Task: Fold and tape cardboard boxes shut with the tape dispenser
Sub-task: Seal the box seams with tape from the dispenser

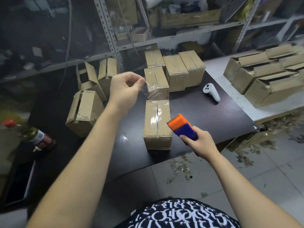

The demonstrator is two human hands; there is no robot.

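Left hand (125,86) pinches a clear tape strip (152,90) above centre frame — right hand (199,143) grips the dispenser (182,127) just beside the taped box (158,124).

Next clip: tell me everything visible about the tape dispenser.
The tape dispenser is a handheld tool, plastic by its look, with an orange head and a blue body. The right hand grips its lower end, fingers curled round it, so the handle is hidden. It is tilted, orange end pointing up and away from the person, just right of the nearest taped box, above the dark table. Whether it touches the box cannot be told; no tape roll shows.
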